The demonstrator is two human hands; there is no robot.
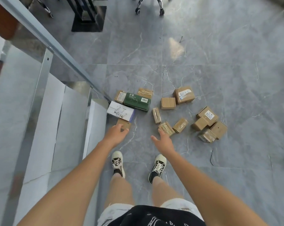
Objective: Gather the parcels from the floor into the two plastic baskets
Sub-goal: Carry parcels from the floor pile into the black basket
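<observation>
Several parcels lie scattered on the grey tiled floor ahead of my feet. A green box and a white box lie at the left by a glass partition. Several small brown cardboard boxes spread to the right, among them a labelled one and a cluster. My left hand reaches down over a small flat brown parcel, fingers loosely curled, holding nothing. My right hand is spread open beside a small taped parcel. No basket is in view.
A glass partition with a metal rail runs along the left, down to the white box. A black stand base and office chair wheels stand at the far end. A thin dark cable lies on the floor at the right.
</observation>
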